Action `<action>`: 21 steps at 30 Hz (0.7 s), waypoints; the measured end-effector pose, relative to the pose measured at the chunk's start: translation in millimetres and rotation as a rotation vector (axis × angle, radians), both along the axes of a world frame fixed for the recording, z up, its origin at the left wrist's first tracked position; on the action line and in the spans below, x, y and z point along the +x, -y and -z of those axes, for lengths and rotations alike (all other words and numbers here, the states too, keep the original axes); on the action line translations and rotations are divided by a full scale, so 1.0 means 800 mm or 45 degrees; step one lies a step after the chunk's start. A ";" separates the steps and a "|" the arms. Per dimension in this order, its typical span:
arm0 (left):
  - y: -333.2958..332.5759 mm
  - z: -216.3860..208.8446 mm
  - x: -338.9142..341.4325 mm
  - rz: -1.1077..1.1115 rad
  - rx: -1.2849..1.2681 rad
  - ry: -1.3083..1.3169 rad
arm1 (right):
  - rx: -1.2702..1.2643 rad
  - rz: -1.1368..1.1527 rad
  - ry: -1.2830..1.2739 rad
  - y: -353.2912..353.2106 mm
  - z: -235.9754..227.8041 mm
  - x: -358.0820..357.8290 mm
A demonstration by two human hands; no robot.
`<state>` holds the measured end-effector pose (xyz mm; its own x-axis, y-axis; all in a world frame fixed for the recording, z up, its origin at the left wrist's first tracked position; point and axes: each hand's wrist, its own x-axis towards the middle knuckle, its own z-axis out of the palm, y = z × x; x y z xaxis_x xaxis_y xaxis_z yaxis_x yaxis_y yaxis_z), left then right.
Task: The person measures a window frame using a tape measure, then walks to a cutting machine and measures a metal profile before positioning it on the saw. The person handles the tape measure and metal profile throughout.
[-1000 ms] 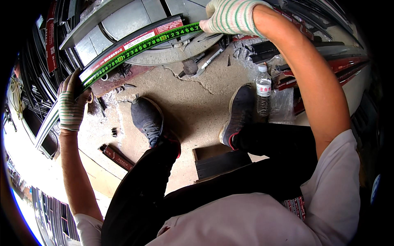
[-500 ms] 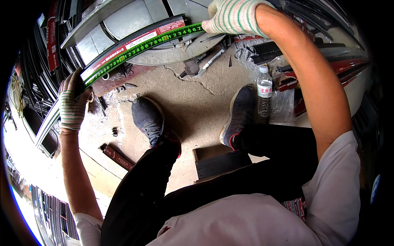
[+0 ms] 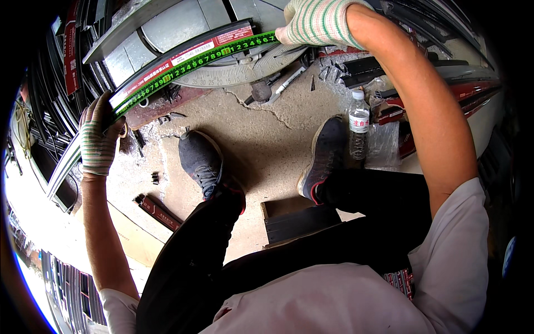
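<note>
A bright-green, black-numbered measuring tape (image 3: 192, 69) lies along a long dark strip with a red-and-white label (image 3: 192, 51), over a grey metal base with a curved angle scale (image 3: 214, 78). The left hand (image 3: 94, 146), in a striped knit glove, has its fingers wrapped around strip and tape; the right hand (image 3: 322, 23), gloved alike, has its fingers closed on the tape just beyond the strip's end. A clear plastic bottle (image 3: 357, 133) is beside the dark right shoe (image 3: 327, 147).

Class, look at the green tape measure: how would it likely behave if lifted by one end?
The green tape measure would probably bend or sag, being a long, thin strip running from the left hand to the right hand. It is likely light for its length, looking slender beside the labelled bar.
</note>
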<state>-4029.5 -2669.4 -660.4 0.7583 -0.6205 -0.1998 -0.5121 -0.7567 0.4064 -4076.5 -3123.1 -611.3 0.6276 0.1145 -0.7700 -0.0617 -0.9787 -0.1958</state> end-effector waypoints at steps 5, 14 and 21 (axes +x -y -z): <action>0.003 0.000 0.001 0.013 -0.026 0.014 | -0.080 0.006 0.023 -0.003 0.011 -0.001; 0.003 0.000 -0.005 -0.050 -0.089 -0.067 | 0.007 0.015 0.067 -0.003 -0.008 0.003; 0.002 -0.027 0.009 0.027 0.136 0.026 | 0.037 0.237 0.130 -0.008 -0.007 -0.010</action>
<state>-4022.2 -2670.7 -638.8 0.7499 -0.6124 -0.2502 -0.5359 -0.7841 0.3132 -4084.8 -3116.9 -605.6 0.7145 0.0105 -0.6996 -0.2193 -0.9461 -0.2382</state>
